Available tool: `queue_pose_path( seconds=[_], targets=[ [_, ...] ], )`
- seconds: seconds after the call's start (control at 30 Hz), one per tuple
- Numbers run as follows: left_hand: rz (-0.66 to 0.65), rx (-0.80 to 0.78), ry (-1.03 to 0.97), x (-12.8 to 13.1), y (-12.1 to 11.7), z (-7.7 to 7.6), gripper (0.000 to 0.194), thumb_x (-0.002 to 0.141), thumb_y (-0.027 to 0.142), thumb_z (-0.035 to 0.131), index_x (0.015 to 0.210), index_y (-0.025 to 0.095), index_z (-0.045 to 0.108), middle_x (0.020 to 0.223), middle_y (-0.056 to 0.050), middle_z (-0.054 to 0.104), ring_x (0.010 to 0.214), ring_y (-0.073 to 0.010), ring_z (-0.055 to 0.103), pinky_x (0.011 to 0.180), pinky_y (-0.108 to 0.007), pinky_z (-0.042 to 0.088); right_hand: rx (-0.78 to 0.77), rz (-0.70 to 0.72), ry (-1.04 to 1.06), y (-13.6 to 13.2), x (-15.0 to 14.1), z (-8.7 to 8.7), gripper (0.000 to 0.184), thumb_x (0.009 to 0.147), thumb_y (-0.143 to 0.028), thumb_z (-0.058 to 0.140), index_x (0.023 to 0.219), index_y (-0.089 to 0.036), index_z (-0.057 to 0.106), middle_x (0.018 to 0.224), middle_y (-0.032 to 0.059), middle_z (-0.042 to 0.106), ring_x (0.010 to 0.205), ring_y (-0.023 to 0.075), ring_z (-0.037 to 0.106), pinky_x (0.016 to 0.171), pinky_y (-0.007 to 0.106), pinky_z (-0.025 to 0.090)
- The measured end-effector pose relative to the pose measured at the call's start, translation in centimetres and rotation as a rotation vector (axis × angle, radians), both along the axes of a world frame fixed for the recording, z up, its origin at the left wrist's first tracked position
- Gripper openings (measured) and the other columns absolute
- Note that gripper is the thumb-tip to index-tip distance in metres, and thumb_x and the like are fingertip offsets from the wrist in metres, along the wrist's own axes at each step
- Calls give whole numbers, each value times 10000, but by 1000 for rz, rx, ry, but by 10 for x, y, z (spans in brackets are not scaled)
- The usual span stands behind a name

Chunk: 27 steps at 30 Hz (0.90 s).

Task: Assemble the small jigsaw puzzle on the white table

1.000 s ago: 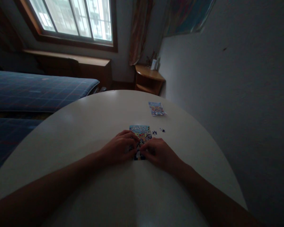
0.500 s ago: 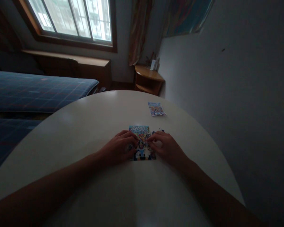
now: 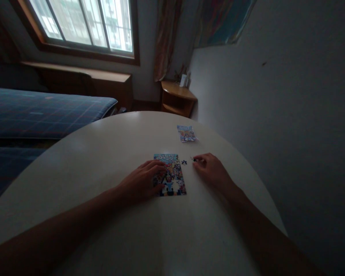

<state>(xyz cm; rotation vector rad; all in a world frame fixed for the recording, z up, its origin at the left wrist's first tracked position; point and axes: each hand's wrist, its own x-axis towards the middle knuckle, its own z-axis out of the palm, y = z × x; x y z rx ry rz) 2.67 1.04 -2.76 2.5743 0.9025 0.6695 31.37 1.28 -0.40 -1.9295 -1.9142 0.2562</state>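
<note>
A colourful jigsaw puzzle point(image 3: 174, 172) lies flat on the white table, with pale gaps in its lower part. My left hand point(image 3: 148, 176) rests on its left edge, fingers stretched out over the picture and covering part of it. To the right of the puzzle, my right hand point(image 3: 208, 165) has thumb and forefinger pinched together at a small puzzle piece point(image 3: 192, 158), which the fingers partly hide. Between the puzzle and that hand, a loose dark star-shaped piece point(image 3: 184, 162) sits on the table.
Farther back on the round white table point(image 3: 126, 134) lies a small printed sheet or packet point(image 3: 186, 133) with a similar picture. Beyond the table edge are a bed with a plaid mattress point(image 3: 51, 115) and a wooden corner stand point(image 3: 178, 94). A wall runs along the right.
My right hand has moved off the puzzle to the right, onto a loose piece. The star-shaped piece now shows fully. My left hand stays on the puzzle; the view has shifted slightly.
</note>
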Motion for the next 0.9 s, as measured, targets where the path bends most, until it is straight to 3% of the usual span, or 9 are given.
queue_pose_path(
  seconds=[0.2, 0.47, 0.9],
  targets=[
    [38, 25, 60, 1, -1, 1, 517, 862, 322, 649, 1334, 219, 463, 1458, -89, 486, 1392, -277, 386, 1170, -491, 346, -9, -23, 11, 1, -2, -1, 213, 822, -258, 655, 1002, -176, 734, 1058, 121, 661, 951, 237, 626, 889, 376, 479],
    [49, 27, 85, 1, -1, 0, 536, 853, 329, 644, 1343, 220, 457, 1440, -86, 506, 1362, -270, 434, 1160, -471, 366, -43, -12, 13, 9, 9, -8, 164, 827, -290, 666, 927, -180, 733, 1018, 109, 660, 932, 223, 620, 828, 347, 478],
    [59, 38, 87, 2, -1, -1, 525, 848, 341, 643, 1331, 230, 469, 1428, -83, 518, 1351, -273, 446, 1151, -474, 374, -104, 100, 83, -2, -2, 6, 112, 834, -208, 649, 941, -188, 675, 898, 54, 724, 803, 184, 662, 748, 306, 477]
  ],
)
